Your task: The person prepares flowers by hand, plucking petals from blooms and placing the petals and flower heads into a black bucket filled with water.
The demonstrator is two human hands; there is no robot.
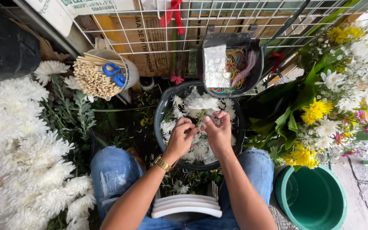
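**Hands at the flower basin**

Your left hand (183,135) and right hand (218,133) were both closed around one small white flower (199,124), held above the dark basin (163,111). Many white blooms already lay inside it. At nine o'clock a large heap of white chrysanthemums (18,149) was waiting, so much work seemed left.

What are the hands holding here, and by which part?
Both hands, left and right, pinch a white flower near its green stem, over the dark basin.
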